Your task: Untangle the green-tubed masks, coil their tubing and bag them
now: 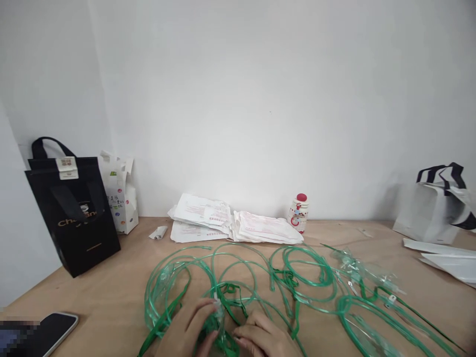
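Observation:
At the bottom centre, my left hand is closed, its fingertips on a clear plastic connector with a white tip. My right hand is just to the right, fingers pinched low beside the connector; what they grip is mostly hidden. A green elastic strap runs past my left hand, and more green strap lies between the hands. Coils of clear green tubing spread around and behind both hands. Further right lie another tubing coil and a clear plastic mask with a green strap.
White paper packets and a white bottle with a red top stand by the wall. A black bag and a white carton are left, a phone nearer. At right are a white bag and paper sheets.

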Tool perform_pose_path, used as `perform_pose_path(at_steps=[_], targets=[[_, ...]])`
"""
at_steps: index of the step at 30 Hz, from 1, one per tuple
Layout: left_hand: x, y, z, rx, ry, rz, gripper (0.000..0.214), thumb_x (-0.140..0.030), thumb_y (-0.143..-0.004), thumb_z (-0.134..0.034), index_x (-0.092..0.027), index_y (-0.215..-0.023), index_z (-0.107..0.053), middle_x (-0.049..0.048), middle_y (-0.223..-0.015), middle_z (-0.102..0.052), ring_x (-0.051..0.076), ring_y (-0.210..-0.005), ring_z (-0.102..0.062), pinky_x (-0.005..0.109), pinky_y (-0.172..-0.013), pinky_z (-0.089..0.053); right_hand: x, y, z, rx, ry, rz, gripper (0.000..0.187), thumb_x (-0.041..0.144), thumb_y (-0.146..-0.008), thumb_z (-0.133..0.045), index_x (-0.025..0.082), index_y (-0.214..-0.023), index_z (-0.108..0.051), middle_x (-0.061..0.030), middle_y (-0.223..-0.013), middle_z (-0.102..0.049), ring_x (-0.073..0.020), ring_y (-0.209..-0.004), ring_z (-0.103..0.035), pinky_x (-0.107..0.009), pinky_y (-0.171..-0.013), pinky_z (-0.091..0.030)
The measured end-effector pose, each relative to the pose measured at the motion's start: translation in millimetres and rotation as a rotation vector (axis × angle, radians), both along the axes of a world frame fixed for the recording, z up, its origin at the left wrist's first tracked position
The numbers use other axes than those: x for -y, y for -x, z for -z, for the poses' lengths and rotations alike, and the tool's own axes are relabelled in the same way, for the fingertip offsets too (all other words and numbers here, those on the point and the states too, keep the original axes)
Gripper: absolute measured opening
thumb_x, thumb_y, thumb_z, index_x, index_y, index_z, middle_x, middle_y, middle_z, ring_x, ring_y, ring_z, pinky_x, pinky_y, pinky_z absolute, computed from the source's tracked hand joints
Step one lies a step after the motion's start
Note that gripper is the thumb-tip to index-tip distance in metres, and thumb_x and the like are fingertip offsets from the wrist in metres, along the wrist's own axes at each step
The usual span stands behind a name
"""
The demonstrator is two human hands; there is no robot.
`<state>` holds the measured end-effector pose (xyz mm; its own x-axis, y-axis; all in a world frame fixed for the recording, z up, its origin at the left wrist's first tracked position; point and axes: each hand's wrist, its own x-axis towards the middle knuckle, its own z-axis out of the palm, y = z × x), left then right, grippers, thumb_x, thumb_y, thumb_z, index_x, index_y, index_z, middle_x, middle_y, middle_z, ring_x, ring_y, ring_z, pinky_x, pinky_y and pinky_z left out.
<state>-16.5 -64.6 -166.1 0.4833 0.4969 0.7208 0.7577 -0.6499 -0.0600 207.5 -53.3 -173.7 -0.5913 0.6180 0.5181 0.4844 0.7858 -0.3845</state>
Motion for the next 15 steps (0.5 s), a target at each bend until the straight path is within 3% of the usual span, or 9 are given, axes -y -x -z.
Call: perform_pose_path(at_steps=[3, 6, 9, 12, 15], targets=[[-5, 8, 7.3, 0.058, 0.071, -0.041, 0.014, -0.027, -0.087, -0.045, -0.018, -0.087, -0.057, 0.0067, -0.078, -0.065, 0.018, -0.071, -0.065, 0.026, -0.062, -0.056, -1, -1, -4.4, -0.106, 0.106, 0.051, 0.026, 0.018, -0.088, -0.042, 0.02, -0.1, -0.065, -0.0071, -0.08, -0.063, -0.015, -0.076, -0.062, -0.02, -0.068, -0.049], [-10, 11, 13.8, 0.038, 0.091, -0.052, 0.017, -0.028, -0.088, -0.043, -0.02, -0.089, -0.058, 0.0049, -0.072, -0.062, 0.018, -0.062, -0.063, 0.027, -0.053, -0.055, -3, -2, -4.0, -0.196, 0.182, 0.1, 0.029, 0.019, -0.088, -0.041, 0.022, -0.105, -0.064, -0.0065, -0.08, -0.061, -0.0157, -0.075, -0.061, -0.022, -0.067, -0.05], [-10, 7, 14.6, -0.019, 0.078, 0.004, 0.026, -0.019, -0.087, -0.037, -0.019, -0.105, -0.057, 0.0053, -0.073, -0.06, 0.016, -0.058, -0.062, 0.024, -0.05, -0.053, -5, -2, -2.8, -0.22, 0.249, 0.137, 0.025, 0.021, -0.086, -0.044, 0.023, -0.092, -0.068, -0.005, -0.076, -0.059, -0.0162, -0.073, -0.06, -0.023, -0.066, -0.049], [-7, 3, 10.7, -0.066, 0.061, 0.082, 0.033, -0.011, -0.084, -0.035, -0.02, -0.103, -0.06, 0.0055, -0.073, -0.058, 0.013, -0.054, -0.058, 0.021, -0.046, -0.05, -5, -1, -1.7, -0.268, 0.329, 0.208, 0.021, 0.026, -0.084, -0.048, 0.021, -0.074, -0.065, -0.0033, -0.073, -0.057, -0.0163, -0.072, -0.058, -0.024, -0.064, -0.046], [-4, 1, 7.6, -0.067, 0.04, 0.147, 0.025, -0.017, -0.084, -0.042, -0.021, -0.097, -0.062, 0.0052, -0.072, -0.057, 0.013, -0.055, -0.057, 0.02, -0.046, -0.05, -6, 1, 0.2, -0.414, 0.479, 0.273, 0.022, 0.036, -0.081, -0.054, 0.02, -0.066, -0.057, 0.0005, -0.064, -0.054, -0.014, -0.061, -0.054, -0.022, -0.056, -0.042]])
